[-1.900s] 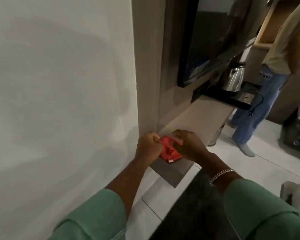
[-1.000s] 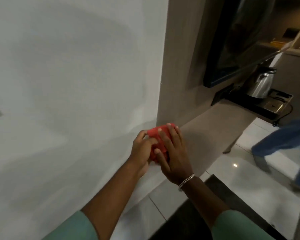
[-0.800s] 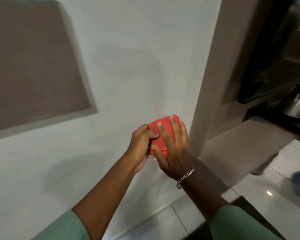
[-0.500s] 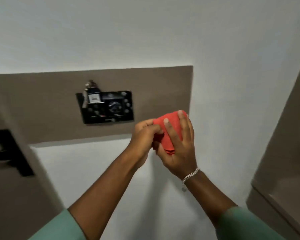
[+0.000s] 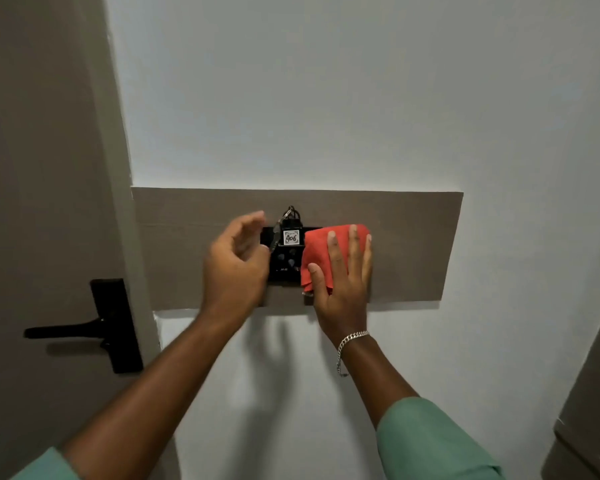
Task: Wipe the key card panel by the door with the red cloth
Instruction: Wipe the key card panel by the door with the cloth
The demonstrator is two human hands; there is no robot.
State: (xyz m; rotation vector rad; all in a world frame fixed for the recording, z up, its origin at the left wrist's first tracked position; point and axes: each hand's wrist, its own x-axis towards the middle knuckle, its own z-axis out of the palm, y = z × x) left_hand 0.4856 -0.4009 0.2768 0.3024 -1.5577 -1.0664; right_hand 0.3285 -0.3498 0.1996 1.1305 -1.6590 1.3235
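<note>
The black key card panel [image 5: 286, 263] is mounted on a brown wall board [image 5: 409, 244] beside the door. A key tag marked 406 [image 5: 290, 237] hangs in its slot with keys. My right hand [image 5: 343, 271] presses the folded red cloth [image 5: 317, 252] flat against the panel's right half, fingers spread over it. My left hand [image 5: 236, 261] hovers just left of the panel, fingers curled and apart, holding nothing. The panel's right part is hidden by the cloth.
The brown door [image 5: 42, 202] with a black lever handle [image 5: 83, 329] stands at the left. White wall [image 5: 326, 98] surrounds the board. A brown cabinet edge [image 5: 593, 393] shows at the lower right.
My view swung from the desk to the wall by the door. My left hand let go of the cloth, and my right hand carried it up onto the panel.
</note>
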